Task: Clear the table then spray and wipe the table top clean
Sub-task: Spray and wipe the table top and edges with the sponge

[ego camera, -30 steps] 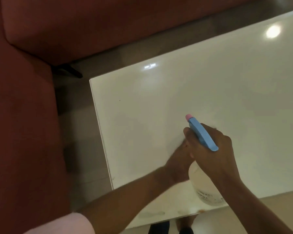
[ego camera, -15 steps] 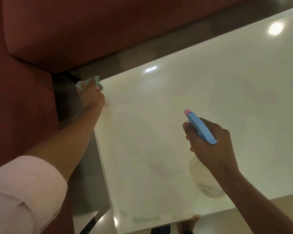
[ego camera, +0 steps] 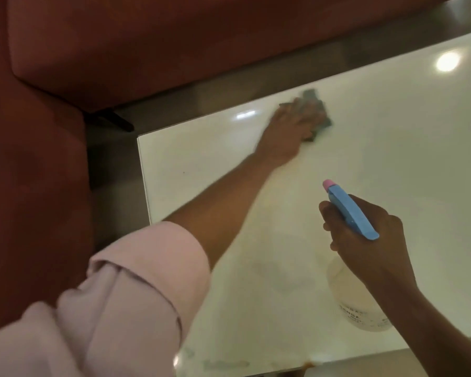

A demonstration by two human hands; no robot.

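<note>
- The left hand (ego camera: 288,131) presses flat on a blue-grey cloth (ego camera: 317,110) near the white table's (ego camera: 392,159) far edge.
- The right hand (ego camera: 365,240) wraps around the spray bottle (ego camera: 348,210), just above the table's near side.

left hand (ego camera: 288,131) and cloth (ego camera: 314,104) motion-blurred, bottle label (ego camera: 356,315) unreadable

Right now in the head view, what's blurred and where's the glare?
Head view: the left hand and its grey-green cloth are motion-smeared near the far edge; the right hand and blue-headed clear spray bottle are sharper. Two ceiling-light reflections glare on the glossy white table top, brightest at upper right.
</note>
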